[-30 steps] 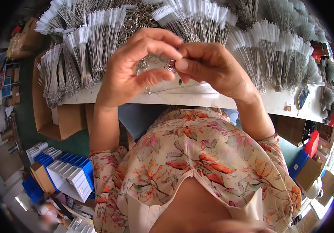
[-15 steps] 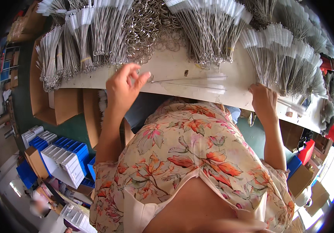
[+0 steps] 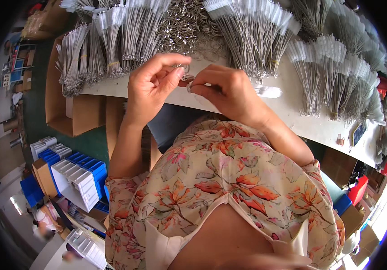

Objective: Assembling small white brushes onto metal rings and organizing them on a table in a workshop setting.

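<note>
My left hand (image 3: 150, 85) pinches a metal ring (image 3: 185, 68) between thumb and forefinger above the table's near edge. Close against it, my right hand (image 3: 232, 90) has its fingers closed on the thin looped wire end of a brush, right by the ring. White bristle ends (image 3: 268, 92) stick out beyond the right hand, over the table. My fingers cover most of the wires, so whether the loop sits on the ring cannot be made out.
Bundles of wire brushes (image 3: 146, 33) lie at the back left, others (image 3: 259, 40) at the back middle, and more bunches (image 3: 315, 76) to the right. A heap of metal rings (image 3: 182, 27) lies between. Below left are a cardboard box (image 3: 83, 119) and blue and white bins (image 3: 74, 180).
My right hand has moved left from the right-hand brush bunches to meet my left hand at the ring. The brushes that lay in view on the table are now mostly hidden behind it.
</note>
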The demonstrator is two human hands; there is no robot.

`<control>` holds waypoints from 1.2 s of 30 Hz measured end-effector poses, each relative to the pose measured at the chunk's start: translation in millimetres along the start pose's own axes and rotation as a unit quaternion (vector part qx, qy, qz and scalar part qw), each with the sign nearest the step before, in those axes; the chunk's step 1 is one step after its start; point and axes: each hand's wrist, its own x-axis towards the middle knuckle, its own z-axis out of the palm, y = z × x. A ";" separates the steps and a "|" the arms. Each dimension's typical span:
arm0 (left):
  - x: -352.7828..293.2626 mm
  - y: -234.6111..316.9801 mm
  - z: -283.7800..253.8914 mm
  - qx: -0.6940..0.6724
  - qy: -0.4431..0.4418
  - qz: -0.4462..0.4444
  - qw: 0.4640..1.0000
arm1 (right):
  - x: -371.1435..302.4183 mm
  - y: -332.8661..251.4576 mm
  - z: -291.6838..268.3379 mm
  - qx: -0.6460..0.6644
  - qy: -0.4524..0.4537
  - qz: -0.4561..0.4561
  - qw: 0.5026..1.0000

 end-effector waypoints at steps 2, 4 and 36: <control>7.2 5.3 -7.1 0.025 -0.065 0.058 0.996 | 2.1 3.4 -5.9 0.115 -0.008 0.026 0.993; 10.8 12.7 -11.0 -0.002 -0.082 0.041 0.996 | 4.8 -3.1 -18.9 0.174 -0.054 0.101 0.978; 47.3 97.6 -3.2 0.214 -0.085 0.208 0.951 | 27.0 -50.5 -46.0 0.253 0.070 0.035 0.964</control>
